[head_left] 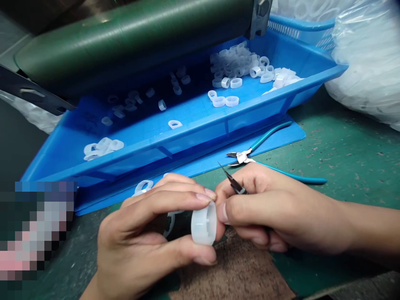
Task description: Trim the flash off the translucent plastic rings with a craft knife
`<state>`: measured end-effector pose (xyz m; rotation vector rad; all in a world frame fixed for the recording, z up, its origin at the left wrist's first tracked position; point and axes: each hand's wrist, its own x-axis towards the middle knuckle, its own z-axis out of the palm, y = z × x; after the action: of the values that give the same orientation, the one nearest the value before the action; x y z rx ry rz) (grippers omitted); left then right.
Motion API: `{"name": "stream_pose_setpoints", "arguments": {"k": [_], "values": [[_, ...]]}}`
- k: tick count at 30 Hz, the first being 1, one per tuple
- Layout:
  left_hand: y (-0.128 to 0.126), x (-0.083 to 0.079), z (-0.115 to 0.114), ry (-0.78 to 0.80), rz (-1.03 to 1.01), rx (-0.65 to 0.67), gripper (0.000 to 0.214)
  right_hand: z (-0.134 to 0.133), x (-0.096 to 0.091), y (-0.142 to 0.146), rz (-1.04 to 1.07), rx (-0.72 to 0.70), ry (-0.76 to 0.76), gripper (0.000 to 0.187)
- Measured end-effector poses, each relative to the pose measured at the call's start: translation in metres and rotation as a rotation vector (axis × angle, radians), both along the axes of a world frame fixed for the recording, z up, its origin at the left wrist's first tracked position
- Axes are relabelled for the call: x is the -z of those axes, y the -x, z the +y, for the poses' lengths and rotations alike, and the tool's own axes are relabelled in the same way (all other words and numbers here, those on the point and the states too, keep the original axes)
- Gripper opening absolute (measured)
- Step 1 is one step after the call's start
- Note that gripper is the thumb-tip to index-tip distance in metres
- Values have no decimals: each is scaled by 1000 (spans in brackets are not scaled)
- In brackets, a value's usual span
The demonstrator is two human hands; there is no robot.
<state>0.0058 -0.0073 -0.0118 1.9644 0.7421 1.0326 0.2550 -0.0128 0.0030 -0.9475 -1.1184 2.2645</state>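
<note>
at the table's (343, 150) front edge the left hand (146, 233) is pinching a white ring (204, 223); the right hand (265, 208) is gripping a pointed tool (233, 181), its thumb bracing the ring, likely steadying fine work.

Translucent white ring (203, 223) on edge (perhaps ribbed inside), thin dark tool (231, 180) above.

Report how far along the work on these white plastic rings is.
Done: unclear; a few rings lie apart by the left hand. In hand: both hands pinch a white ring, the right hand also holding a pointed tool. Left: many rings lie in the blue tray.
</note>
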Motion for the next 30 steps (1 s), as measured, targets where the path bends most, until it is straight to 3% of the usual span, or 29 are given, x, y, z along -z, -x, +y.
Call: {"name": "stream_pose_setpoints", "arguments": {"k": [7,12,19,25,27,30], "values": [[-2,2,0,-8,-5,-26,40,-3,-9,-4,-38,3,76,28],[-2,2,-2,-15,16,-34,45,-2,-3,-3,-42,-24,15,27],[5,-7,-5,2,70,-16,47,-7,7,1,-146,26,-201,40],[0,6,-4,39,-98,-52,44,-5,-8,-3,-162,30,-91,27],[0,9,-4,95,-159,-73,45,-1,-13,-9,-210,50,-188,23],[2,8,-3,181,-204,-75,41,3,-18,-19,-435,97,-571,19]]}}
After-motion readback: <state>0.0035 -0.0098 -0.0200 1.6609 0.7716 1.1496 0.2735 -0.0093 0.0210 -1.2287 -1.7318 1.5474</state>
